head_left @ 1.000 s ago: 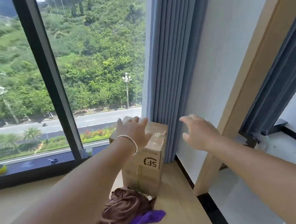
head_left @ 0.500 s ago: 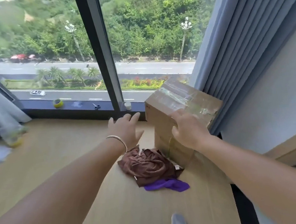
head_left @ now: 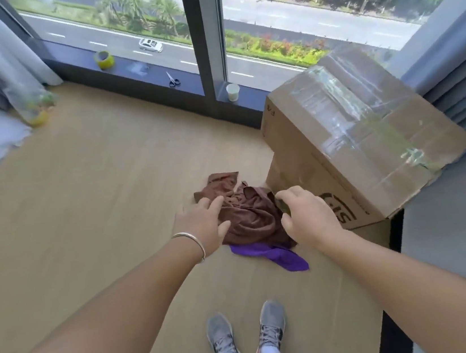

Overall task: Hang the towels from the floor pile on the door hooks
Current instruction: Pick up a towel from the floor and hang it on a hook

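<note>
Step in hand: first pickup from the floor pile. No towel is lifted yet; no door or hooks are in view.

Left hand (head_left: 202, 226): reaching down over the near left edge of the brown towel (head_left: 249, 215), fingers spread and relaxed, grasping nothing. Whether the fingertips touch the cloth cannot be told. A thin bangle (head_left: 193, 241) sits on the wrist.

Right hand (head_left: 309, 216): at the right edge of the same towel, fingers lightly curled downward, nothing visibly held; contact with the cloth cannot be told.

Task items: brown towel, crumpled on the wooden floor (head_left: 97, 209), just beside the foot of the cardboard boxes (head_left: 354, 136). Purple towel (head_left: 275, 256), mostly beneath the brown one, showing at the near side.

Next move, as judged: close the fingers on one towel only, probably the brown one on top, and lift it free so the purple towel is not dragged along; then turn to find the door.

Surroundings: taped upper box overhangs the pile's right side and may crowd the right hand. On the window sill (head_left: 153, 77): tape roll (head_left: 104, 59), scissors (head_left: 173, 80), white cup (head_left: 233, 92). Curtains at both sides. Person's grey shoes (head_left: 248, 343) stand near the pile.
</note>
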{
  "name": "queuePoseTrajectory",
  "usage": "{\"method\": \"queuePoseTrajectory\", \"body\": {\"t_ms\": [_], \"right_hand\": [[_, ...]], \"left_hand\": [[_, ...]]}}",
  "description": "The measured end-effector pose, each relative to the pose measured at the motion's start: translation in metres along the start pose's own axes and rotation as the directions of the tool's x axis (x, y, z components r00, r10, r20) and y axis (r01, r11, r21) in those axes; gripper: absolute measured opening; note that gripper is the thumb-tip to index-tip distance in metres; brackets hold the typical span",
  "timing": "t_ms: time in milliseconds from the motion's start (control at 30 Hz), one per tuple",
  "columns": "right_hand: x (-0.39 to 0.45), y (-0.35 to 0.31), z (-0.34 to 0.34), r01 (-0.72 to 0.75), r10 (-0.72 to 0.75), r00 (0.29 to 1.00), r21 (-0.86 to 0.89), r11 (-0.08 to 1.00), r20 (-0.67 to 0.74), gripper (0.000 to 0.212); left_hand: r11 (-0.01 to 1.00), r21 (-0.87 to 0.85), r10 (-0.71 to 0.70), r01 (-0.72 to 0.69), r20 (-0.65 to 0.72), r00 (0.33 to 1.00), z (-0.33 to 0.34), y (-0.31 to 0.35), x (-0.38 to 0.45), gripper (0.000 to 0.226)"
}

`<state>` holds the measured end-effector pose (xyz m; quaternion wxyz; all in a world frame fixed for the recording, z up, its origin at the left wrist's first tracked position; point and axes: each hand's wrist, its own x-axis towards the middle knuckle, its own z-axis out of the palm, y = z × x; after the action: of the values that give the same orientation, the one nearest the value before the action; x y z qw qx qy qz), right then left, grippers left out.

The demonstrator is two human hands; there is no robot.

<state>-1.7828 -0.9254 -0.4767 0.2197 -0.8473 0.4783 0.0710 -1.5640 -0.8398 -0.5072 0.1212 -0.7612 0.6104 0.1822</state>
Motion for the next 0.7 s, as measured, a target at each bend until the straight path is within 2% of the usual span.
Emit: {"method": "queuePoseTrajectory", "body": {"t_ms": [200,367,700], "right_hand": [[0.080,0.028,0.118,0.015,-0.013,0.996,-0.026,1.000,0.092,0.044],[0.142,0.042,0.226,0.057,-0.052,0.989,-0.029,0.998,0.136,0.047],[0.248,0.064,0.413,0.118,-0.100,0.980,-0.100,0.988,0.171,0.051]], "left_hand": [[0.996,-0.052,-0.065,0.074,0.161,0.985,0.135,-0.031,0.063,0.058],[0.993,-0.058,-0.087,0.102,0.223,0.971,0.247,-0.053,0.119,0.057],[0.988,-0.095,-0.101,0.123,0.212,0.972,0.428,-0.098,0.229,0.058]]}}
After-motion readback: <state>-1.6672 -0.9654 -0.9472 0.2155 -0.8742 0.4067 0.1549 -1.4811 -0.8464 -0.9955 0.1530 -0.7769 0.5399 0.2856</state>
